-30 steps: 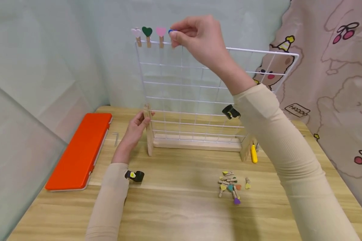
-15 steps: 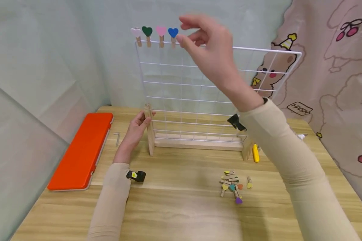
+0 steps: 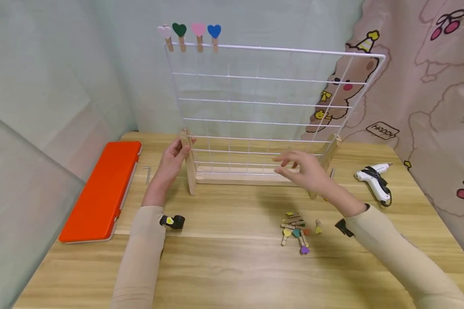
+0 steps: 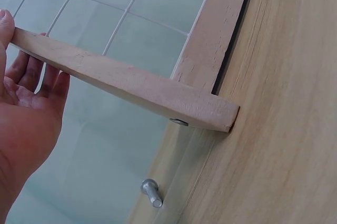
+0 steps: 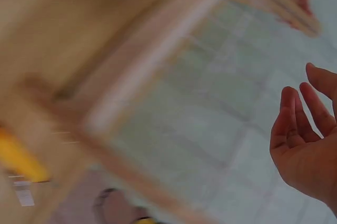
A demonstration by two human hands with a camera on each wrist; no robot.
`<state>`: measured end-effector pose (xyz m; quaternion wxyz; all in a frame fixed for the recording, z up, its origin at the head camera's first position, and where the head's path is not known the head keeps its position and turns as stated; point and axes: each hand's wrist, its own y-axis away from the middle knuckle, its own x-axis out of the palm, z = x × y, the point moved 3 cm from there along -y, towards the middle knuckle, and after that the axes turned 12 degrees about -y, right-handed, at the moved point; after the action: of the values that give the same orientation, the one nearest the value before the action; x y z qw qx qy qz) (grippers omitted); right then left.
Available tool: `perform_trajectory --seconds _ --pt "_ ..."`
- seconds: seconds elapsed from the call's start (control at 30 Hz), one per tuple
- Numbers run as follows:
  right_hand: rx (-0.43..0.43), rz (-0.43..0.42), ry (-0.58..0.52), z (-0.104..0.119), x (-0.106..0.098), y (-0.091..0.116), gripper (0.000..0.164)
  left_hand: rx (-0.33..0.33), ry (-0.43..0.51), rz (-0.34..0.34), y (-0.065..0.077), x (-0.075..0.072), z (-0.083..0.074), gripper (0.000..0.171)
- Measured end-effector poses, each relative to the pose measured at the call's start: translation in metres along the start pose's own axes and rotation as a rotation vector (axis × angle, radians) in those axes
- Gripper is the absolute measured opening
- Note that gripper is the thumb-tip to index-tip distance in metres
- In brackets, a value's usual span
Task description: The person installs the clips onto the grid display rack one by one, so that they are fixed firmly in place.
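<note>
Nearest on the counter (image 3: 216,274), a purple-heart clothespin (image 3: 304,249) juts from a loose heap of clothespins (image 3: 296,233), its long axis running roughly away from the person, heart at the near end; several in the heap lie more crosswise. A lone yellow-heart clothespin (image 3: 319,227) rests just to the right, similarly aligned, heart toward the person. The right hand (image 3: 304,172) hangs beyond and above the heap, thumb and fingers apart, holding nothing; the heap lies below it and toward the person, much nearer to it than to the left hand (image 3: 172,159). That one grips the left wooden upright (image 3: 190,167) of the wire grid rack (image 3: 291,49). Farthest up, white, green, pink and blue heart clothespins (image 3: 214,31) line the left of its top rail.
</note>
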<state>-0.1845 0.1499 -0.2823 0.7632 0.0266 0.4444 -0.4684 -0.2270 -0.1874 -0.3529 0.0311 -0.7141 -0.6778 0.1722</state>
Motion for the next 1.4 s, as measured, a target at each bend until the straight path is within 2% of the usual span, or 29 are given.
perform_trajectory --seconds 0.1,0.23,0.37,0.5,0.7,0.9,1.17,1.27,1.4 --pt "0.127 0.043 -0.015 -0.031 0.002 0.037 0.025 0.007 0.001 -0.002 0.001 -0.001 0.000 0.040" --pt "0.250 0.080 -0.011 -0.055 0.003 0.084 0.025 0.018 -0.001 0.001 0.000 0.000 0.000 0.038" --pt "0.297 0.101 0.043 -0.066 0.004 0.119 0.026 0.029 0.004 -0.003 0.000 0.000 0.000 0.037" --pt "0.355 0.118 0.059 -0.067 0.005 0.137 0.026 0.027 0.008 -0.002 0.000 0.000 0.000 0.041" --pt "0.527 0.142 0.039 -0.064 0.010 0.151 0.032 0.047 0.019 0.003 0.001 0.000 0.000 0.042" --pt "0.641 0.136 0.050 -0.061 0.013 0.156 0.029 0.036 0.024 -0.002 0.001 -0.002 0.002 0.042" --pt "0.589 0.191 0.126 -0.058 0.016 0.153 0.011 0.027 0.020 -0.002 0.001 -0.002 0.000 0.041" --pt "0.588 0.207 0.117 -0.059 0.015 0.152 0.009 0.031 0.028 -0.001 0.001 -0.001 0.000 0.041" --pt "0.589 0.188 0.085 -0.059 0.010 0.149 0.010 0.029 0.019 0.006 0.001 0.000 0.000 0.042"
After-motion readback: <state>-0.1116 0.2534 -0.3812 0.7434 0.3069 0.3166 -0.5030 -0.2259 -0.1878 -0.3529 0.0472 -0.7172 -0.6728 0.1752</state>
